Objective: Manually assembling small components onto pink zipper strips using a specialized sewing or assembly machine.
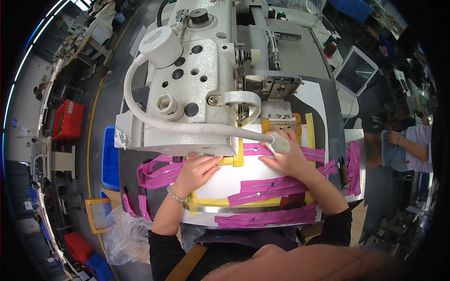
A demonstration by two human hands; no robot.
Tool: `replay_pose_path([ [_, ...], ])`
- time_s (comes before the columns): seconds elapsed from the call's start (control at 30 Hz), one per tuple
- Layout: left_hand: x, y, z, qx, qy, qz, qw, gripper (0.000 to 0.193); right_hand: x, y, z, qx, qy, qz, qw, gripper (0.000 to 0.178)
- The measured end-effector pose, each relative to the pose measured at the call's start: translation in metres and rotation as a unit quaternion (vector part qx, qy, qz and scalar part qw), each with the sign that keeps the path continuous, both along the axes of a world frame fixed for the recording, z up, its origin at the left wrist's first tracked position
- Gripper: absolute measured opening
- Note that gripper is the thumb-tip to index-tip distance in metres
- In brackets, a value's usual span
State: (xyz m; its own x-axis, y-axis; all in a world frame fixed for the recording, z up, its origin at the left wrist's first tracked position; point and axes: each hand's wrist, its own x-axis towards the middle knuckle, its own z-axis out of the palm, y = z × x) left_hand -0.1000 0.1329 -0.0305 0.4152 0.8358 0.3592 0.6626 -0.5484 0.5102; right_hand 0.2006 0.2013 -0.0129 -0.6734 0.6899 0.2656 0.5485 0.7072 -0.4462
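Note:
Under the head of a white industrial sewing machine (206, 93), a magenta zipper (255, 149) lies across a white sheet (229, 175). My left hand (196, 172) rests flat beside the yellow clamp frame (228, 160), its fingertips reaching the frame's edge. Magenta zipper tapes (159, 173) run in from the left to this hand. Over the zipper lies my right hand (289, 158), thumb and fingers spread to either side of it. The round end of a white lamp (280, 143) covers part of that hand. Whatever is beneath both palms is hidden.
More magenta zippers (267, 187) lie in front of my hands, with another group (265, 218) along the near edge. To the right are a screen (357, 70) and a side table with a zipper bundle (353, 168). A blue crate (109, 157) stands left. Someone sits at far right.

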Motion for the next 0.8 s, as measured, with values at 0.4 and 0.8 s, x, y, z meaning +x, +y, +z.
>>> replay_pose_path([
  [0.4,0.031,-0.011,0.009,0.066,0.155,-0.040,0.985,0.038,-0.010,-0.006,0.001,0.217,-0.027,0.009,0.976,0.006],
  [0.8,0.026,-0.013,0.009,0.061,0.158,-0.038,0.985,0.037,0.087,-0.084,0.087,0.084,0.108,-0.257,0.957,0.012],
])
